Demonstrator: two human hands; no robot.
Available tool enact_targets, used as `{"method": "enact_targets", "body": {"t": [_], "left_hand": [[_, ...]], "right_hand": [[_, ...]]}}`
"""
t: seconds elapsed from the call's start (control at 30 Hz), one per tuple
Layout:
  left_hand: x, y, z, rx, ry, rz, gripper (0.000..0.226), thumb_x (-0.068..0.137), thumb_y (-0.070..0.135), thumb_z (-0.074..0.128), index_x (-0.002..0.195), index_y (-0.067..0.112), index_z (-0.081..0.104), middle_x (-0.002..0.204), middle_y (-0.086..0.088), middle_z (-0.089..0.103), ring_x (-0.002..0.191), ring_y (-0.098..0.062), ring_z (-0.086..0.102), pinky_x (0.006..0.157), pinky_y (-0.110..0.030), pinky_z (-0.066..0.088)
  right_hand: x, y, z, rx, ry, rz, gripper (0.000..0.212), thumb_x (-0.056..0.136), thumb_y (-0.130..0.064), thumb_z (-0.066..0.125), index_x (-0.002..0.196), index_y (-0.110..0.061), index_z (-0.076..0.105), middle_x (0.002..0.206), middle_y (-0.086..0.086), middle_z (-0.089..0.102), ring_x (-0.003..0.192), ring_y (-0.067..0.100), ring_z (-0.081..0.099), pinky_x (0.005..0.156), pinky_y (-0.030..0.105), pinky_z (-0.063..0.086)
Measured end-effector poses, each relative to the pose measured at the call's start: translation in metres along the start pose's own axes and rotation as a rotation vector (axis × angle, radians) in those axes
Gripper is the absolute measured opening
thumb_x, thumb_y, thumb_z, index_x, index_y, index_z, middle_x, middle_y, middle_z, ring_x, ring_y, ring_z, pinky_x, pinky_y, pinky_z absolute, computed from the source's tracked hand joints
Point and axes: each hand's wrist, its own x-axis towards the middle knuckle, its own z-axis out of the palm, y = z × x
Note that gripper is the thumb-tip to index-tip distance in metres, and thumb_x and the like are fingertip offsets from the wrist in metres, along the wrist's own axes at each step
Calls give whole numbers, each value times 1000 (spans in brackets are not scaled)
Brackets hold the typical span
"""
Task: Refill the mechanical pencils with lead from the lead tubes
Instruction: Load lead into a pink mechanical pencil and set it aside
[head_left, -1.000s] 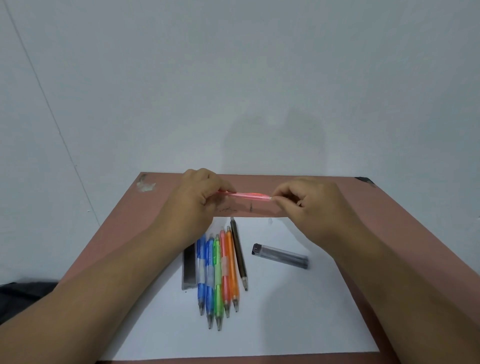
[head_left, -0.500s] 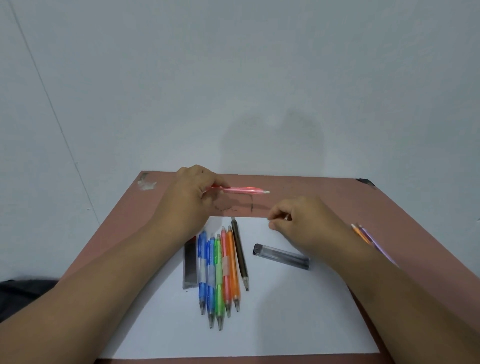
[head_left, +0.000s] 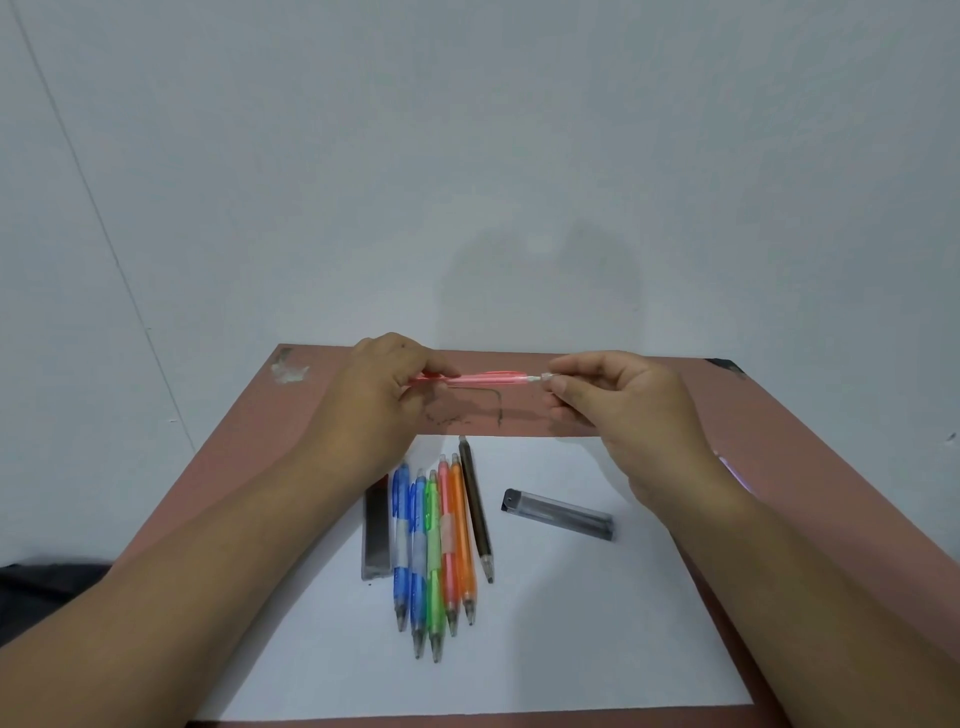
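The right hand (head_left: 631, 410) is back at the free end of the pink pencil (head_left: 485, 378), where half a second ago it was lower, over the white sheet (head_left: 571, 623) near the clear lead tube (head_left: 558, 514). Now its thumb and first finger pinch a small pale piece right at the white end of the pencil; whether this piece is the cap, the eraser or a lead, I cannot tell, because it is too small. The left hand (head_left: 382, 395) holds the other end of the pencil with its fingers curled round the barrel, and the pencil lies almost level in the air above the far edge of the worktop (head_left: 249, 447). I judge that this pencil is in the closing or filling step, so the hand that went down comes again to finish the end. The other pencils (head_left: 439, 545) lie side by side on the sheet, tips toward the near edge, with a dark lead tube (head_left: 375, 535) just beside them on the left. The clear tube lies on the sheet to their right, apart from them. These pencils are probably waiting for their turn.
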Motion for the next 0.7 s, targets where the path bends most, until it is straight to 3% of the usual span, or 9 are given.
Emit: {"method": "enact_targets", "body": {"t": [0.53,0.7], "left_hand": [[-1,2,-2,-9,-2,10,24,97,15,66,110,33,74,100,14,60,98,-5,49,78,-17,38],[-1,1,-1,12,14,6,25,98,15,65,109,35,74,101,15,59,98,-4,48,77,-13,35]], "right_hand": [[1,2,-1,-23,0,18,13,87,-11,80,84,-24,82,82,9,79,73,21,75,70,25,60],[1,4,-2,-61,7,19,12,86,-12,81,84,-24,82,78,9,78,70,19,74,70,26,61]]}}
